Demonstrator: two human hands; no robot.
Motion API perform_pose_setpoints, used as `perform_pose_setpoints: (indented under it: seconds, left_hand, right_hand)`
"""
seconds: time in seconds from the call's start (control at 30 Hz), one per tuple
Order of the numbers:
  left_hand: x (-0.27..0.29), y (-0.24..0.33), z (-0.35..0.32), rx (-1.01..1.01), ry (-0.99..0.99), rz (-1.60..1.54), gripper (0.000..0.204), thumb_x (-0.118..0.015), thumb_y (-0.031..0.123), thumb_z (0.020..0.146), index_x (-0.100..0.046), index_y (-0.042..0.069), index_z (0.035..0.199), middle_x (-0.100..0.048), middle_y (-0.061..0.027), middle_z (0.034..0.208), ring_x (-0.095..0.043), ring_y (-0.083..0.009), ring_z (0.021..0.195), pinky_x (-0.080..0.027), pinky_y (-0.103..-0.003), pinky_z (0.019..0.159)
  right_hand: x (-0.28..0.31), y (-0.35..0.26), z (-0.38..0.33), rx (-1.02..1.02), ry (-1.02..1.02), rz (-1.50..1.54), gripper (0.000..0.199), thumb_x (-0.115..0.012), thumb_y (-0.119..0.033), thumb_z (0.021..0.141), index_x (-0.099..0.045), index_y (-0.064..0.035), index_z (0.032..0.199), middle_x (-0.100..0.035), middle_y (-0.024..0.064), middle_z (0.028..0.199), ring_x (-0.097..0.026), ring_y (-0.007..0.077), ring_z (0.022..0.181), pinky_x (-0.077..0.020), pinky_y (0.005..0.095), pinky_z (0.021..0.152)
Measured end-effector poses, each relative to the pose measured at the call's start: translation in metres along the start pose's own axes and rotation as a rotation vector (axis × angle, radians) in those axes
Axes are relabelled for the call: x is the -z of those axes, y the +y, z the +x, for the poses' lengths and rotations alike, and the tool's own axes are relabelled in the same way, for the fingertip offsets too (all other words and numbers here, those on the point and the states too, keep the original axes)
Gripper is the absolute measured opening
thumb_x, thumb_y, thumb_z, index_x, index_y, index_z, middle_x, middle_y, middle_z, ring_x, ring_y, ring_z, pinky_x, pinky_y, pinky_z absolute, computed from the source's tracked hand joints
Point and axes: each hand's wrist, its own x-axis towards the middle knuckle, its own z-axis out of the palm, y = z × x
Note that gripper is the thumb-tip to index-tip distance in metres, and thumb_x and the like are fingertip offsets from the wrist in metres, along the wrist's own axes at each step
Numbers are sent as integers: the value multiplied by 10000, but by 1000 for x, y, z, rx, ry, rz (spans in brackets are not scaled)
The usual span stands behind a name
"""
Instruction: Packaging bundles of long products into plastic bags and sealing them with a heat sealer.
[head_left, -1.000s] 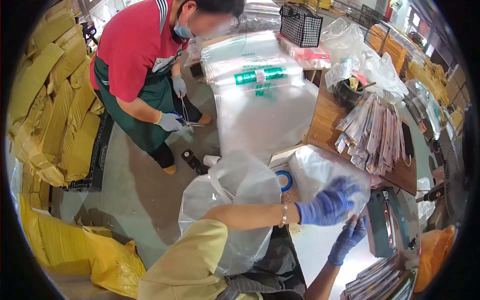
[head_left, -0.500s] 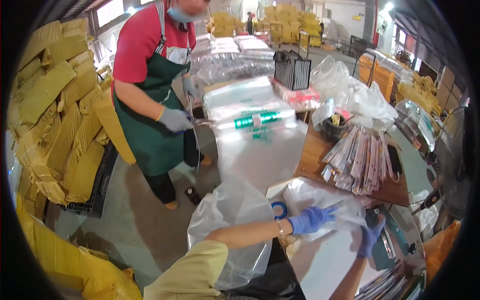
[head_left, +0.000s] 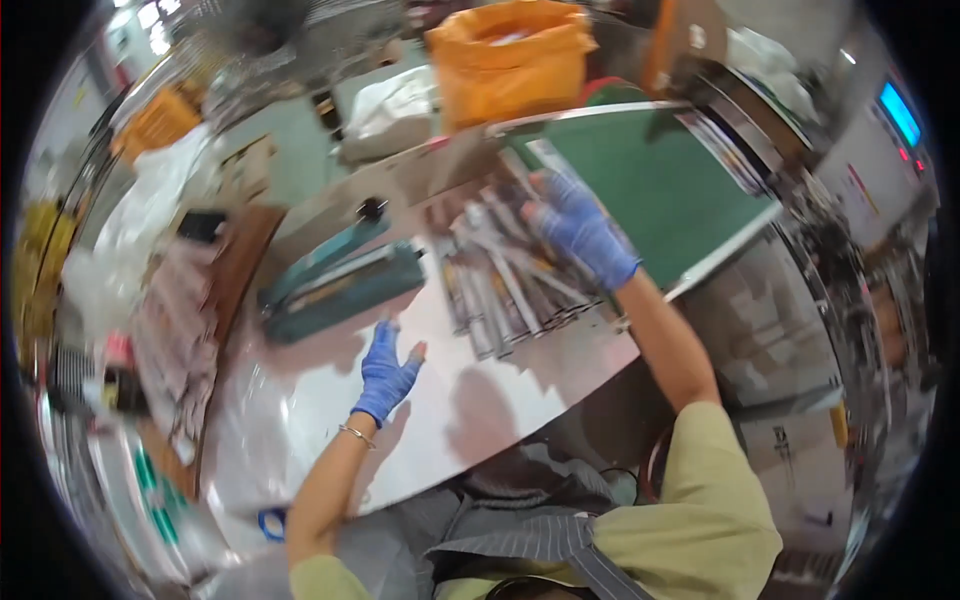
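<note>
My left hand, in a blue glove with bare fingertips, hovers over the white tabletop with thumb and fingers apart and nothing in it. Just beyond it lies a long teal device, which looks like a bag sealer. A pile of slim, flat packets covers the table to its right. My right hand, gloved alike, is over the pile's far right side, beside the green conveyor belt. Its thumb and fingers are spread, and I see no packet between them. Motion blurs the fingertips, so contact is unclear.
An orange sack stands beyond the table. At left, a brown board bears a row of pinkish packets and a dark phone-like object. A blue tape roll lies near the front left edge. Machinery stands at right.
My view has swung right and down, away from the co-worker. Both hands have come off the clear plastic bag; the right has moved to the packet pile by the belt.
</note>
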Motion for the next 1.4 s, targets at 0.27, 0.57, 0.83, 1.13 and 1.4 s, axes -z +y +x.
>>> perform_pose_setpoints:
  seconds: [0.27,0.57,0.83,1.13,1.4]
  left_hand:
    - [-141,82,68,63,221,266,603,-493,371,806,-350,24,1278,-387,-199,1261,-313,-368,1198,-193,-457,1005]
    - [-144,97,99,189,-99,-49,608,-540,258,744,-348,-46,1233,-386,-278,1232,-385,-366,1157,-323,-377,970]
    - [-88,80,73,-122,121,399,425,-510,164,719,-448,3,1108,-446,-198,1150,-464,-349,1034,-402,-416,872]
    - [-106,56,113,484,106,-518,633,-707,315,702,-433,2,1180,-521,-161,1137,-490,-275,1061,-382,-365,888]
    - [-80,83,64,467,-232,-1344,576,-752,217,666,-476,64,1147,-561,-50,1053,-555,-145,913,-476,-274,778]
  right_hand:
    - [60,129,-2,103,45,-1079,550,-500,-313,780,-420,51,1183,-365,251,1262,-347,387,1183,-257,433,999]
    - [-54,166,8,-463,27,-667,708,-463,-420,821,-208,-10,1339,-246,275,1342,-298,342,1238,-245,363,1025]
    - [-64,177,9,-601,5,-642,808,-438,-620,753,-318,-39,1302,-376,245,1280,-392,382,1160,-297,410,980]
    - [-71,190,12,-493,23,-628,852,-444,-674,707,-377,-29,1259,-465,231,1202,-431,386,1119,-334,396,953]
    - [-85,108,-69,-931,-265,1185,492,-664,-257,744,-473,-5,1121,-558,107,981,-551,166,876,-466,290,749]
